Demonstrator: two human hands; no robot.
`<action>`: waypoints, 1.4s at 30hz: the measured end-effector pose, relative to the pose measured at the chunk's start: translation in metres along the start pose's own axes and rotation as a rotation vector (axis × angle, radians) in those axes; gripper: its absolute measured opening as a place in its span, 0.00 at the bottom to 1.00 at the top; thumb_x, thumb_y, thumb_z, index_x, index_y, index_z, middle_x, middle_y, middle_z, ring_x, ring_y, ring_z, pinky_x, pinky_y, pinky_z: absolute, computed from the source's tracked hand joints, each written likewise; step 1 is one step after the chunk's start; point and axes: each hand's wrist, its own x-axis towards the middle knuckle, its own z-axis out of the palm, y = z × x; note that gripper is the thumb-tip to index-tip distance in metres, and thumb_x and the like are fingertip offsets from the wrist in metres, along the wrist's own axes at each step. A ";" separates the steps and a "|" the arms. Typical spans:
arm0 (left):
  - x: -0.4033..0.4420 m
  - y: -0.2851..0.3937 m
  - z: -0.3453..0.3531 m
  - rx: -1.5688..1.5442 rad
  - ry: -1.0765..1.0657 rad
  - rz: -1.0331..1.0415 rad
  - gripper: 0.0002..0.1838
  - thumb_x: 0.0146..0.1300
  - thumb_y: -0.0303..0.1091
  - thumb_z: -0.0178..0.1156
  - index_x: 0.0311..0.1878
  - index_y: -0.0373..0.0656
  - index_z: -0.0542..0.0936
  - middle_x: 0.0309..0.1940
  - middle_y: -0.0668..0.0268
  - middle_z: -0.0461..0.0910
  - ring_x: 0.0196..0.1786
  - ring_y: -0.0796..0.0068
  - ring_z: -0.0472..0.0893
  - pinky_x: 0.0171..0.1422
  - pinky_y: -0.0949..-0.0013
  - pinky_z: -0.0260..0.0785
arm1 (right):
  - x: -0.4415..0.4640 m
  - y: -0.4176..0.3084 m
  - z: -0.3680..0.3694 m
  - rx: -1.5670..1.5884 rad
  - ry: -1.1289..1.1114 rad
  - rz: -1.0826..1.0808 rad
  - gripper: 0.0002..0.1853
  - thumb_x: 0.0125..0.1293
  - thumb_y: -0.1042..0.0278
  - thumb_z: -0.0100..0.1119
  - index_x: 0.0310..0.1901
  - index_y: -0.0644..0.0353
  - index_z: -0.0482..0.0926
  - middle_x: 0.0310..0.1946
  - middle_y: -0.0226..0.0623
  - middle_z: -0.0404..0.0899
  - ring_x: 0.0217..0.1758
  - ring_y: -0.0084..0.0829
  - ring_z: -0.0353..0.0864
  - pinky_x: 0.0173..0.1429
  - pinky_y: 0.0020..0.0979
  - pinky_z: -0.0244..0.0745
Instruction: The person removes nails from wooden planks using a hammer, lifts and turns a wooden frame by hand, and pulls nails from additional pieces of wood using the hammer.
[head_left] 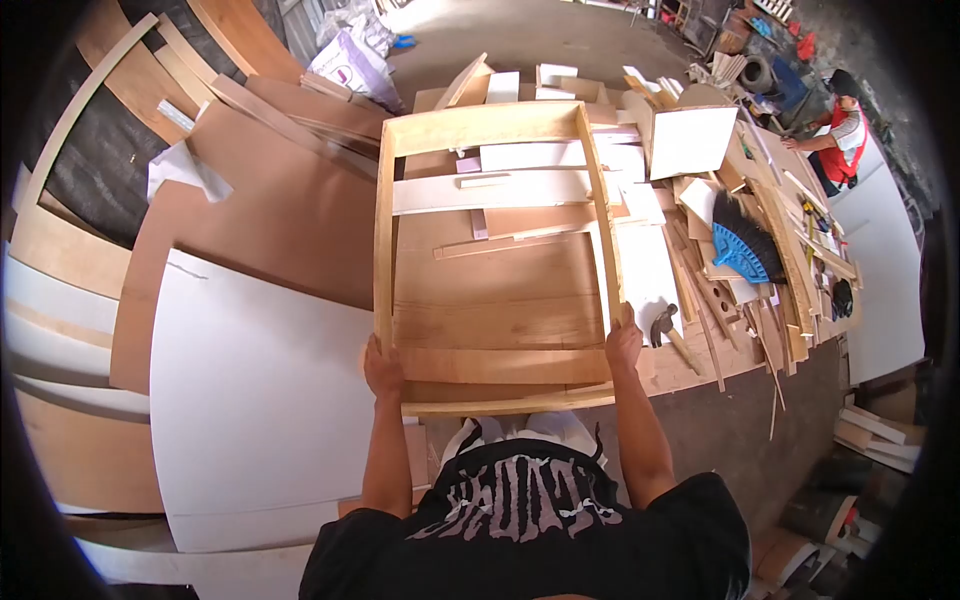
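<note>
A rectangular wooden frame [485,125] is held up in front of my body, above a workbench strewn with boards. My left hand [383,368] is closed around its left side near the lower corner. On the opposite side, my right hand [624,342] grips the right rail near its lower end. Through the frame's opening, white and brown strips show on the bench. A hammer [667,325] with a wooden handle lies just right of my right hand.
Large white and brown panels [260,400] stand or lie at the left. A blue brush [740,250], wood strips and a white box-like piece [690,140] are on the bench's right side. A person in a red vest [845,140] is at the far right.
</note>
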 end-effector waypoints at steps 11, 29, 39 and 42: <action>0.056 -0.023 -0.006 -0.066 0.076 0.044 0.16 0.69 0.30 0.64 0.58 0.38 0.86 0.46 0.47 0.89 0.48 0.48 0.90 0.53 0.54 0.81 | -0.043 -0.022 -0.009 -0.042 0.128 0.087 0.26 0.69 0.69 0.65 0.69 0.53 0.77 0.44 0.58 0.87 0.48 0.60 0.86 0.52 0.54 0.80; 0.099 -0.064 -0.003 0.062 0.087 0.332 0.24 0.75 0.39 0.59 0.68 0.35 0.78 0.60 0.44 0.82 0.66 0.43 0.78 0.73 0.47 0.69 | -0.101 -0.028 0.046 0.048 0.044 0.233 0.30 0.69 0.62 0.66 0.71 0.62 0.75 0.55 0.57 0.86 0.58 0.56 0.86 0.63 0.48 0.79; -0.111 -0.002 -0.024 -0.404 -0.351 0.011 0.16 0.78 0.39 0.59 0.42 0.35 0.87 0.29 0.58 0.87 0.35 0.58 0.86 0.44 0.62 0.77 | -0.043 -0.009 0.021 0.211 0.041 0.064 0.31 0.69 0.60 0.68 0.70 0.64 0.73 0.52 0.55 0.86 0.55 0.52 0.87 0.59 0.46 0.82; -0.150 0.011 -0.016 -0.386 -0.389 -0.012 0.15 0.76 0.40 0.62 0.45 0.37 0.87 0.34 0.53 0.86 0.39 0.56 0.86 0.49 0.58 0.76 | -0.010 -0.008 0.023 0.251 0.079 -0.049 0.31 0.71 0.57 0.67 0.70 0.64 0.73 0.55 0.52 0.86 0.58 0.45 0.88 0.57 0.43 0.84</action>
